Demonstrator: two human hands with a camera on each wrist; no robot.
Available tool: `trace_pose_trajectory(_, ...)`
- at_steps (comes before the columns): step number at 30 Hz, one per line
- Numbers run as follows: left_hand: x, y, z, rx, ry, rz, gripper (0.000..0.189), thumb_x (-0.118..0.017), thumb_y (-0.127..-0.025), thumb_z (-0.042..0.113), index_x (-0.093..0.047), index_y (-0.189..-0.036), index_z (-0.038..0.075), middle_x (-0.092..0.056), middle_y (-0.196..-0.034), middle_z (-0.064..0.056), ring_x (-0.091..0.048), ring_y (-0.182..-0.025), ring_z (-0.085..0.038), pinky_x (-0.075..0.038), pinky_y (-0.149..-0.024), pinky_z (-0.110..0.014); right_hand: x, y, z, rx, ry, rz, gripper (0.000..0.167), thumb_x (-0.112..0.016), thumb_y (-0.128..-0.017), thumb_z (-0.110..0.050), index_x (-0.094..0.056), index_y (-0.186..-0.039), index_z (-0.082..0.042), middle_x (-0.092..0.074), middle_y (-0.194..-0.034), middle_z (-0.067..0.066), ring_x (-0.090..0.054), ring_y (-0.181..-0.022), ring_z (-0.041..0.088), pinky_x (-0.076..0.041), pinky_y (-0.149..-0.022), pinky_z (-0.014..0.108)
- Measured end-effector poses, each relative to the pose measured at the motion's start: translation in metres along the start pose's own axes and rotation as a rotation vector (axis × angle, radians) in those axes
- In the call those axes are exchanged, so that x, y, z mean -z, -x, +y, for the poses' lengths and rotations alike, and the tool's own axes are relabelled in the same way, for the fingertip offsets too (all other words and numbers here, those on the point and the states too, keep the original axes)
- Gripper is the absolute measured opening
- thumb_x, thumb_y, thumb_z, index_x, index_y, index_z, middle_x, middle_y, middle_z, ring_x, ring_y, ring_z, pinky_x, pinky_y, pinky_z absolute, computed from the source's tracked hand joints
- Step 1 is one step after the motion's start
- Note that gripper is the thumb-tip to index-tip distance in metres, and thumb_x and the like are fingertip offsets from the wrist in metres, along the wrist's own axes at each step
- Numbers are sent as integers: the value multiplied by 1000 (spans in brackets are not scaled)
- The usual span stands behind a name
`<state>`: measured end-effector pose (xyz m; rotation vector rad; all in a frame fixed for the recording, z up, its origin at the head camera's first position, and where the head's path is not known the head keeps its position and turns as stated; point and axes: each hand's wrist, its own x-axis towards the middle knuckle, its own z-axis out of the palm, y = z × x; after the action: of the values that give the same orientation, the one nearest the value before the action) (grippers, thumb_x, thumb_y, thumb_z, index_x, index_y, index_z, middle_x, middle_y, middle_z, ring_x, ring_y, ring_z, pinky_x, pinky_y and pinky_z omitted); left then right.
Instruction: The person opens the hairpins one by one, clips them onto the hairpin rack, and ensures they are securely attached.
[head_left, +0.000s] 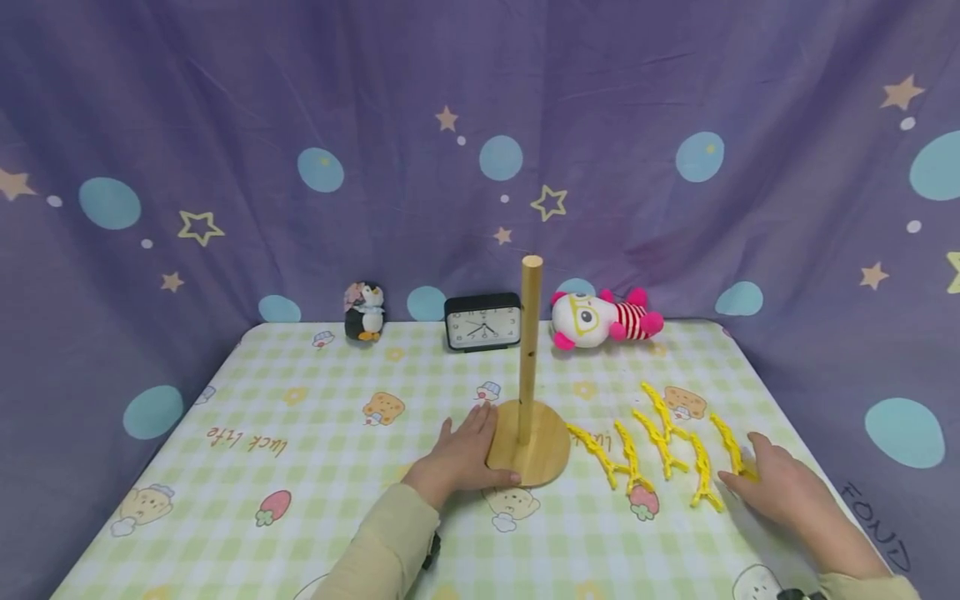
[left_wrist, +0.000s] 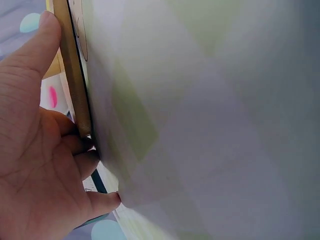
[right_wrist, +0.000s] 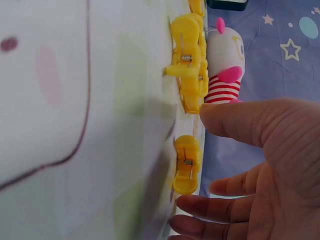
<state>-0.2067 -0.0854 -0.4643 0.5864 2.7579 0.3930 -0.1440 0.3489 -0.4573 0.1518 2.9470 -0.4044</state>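
Head view: the left hand (head_left: 467,454) is curling its grip around the side of the round base of the wooden stand (head_left: 528,358). The stand is standing up straight near the middle of the table (head_left: 337,467). Close to the right edge, the right hand (head_left: 783,483) is hanging by one yellow clip (head_left: 725,437). Its grip is sitting wide apart, and I cannot tell if it is touching the clip. Other yellow clips (head_left: 702,468) are lying between there and the stand. Along the back edge, a penguin toy (head_left: 365,314) and a black clock (head_left: 483,323) are sitting, and a stripy toy (head_left: 588,321) is lying down.
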Motion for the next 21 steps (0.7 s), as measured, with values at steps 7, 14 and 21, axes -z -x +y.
trace_pose_trajectory(7,2,3,3,8,5,0,112,-66,-79,67,-16,-156,3,-14,-162,-13,-14,-148,-26,-12,-115,-59,1,-2,1,-23,-14,-51,92,-71,-80,-57,-41,-118,22,-53,-104,39,-53,-99,53,-47,-80,59)
trace_pose_trajectory(14,1,2,3,23,-12,-2,113,-67,-78,67,-16,-155,2,-14,-162,-12,-13,-149,-26,-12,-115,-59,0,-6,4,14,-3,-75,80,-70,-78,-62,-51,-102,12,-56,-87,19,-56,-78,32,-48,-69,50)
trace_pose_trajectory(21,0,0,4,27,-24,-22,114,-66,-79,68,-13,-156,3,-11,-163,-12,-9,-149,-25,-10,-115,-59,0,-9,3,-15,10,-113,81,-70,-75,-66,-51,-97,9,-52,-83,16,-50,-73,28,-46,-64,45)
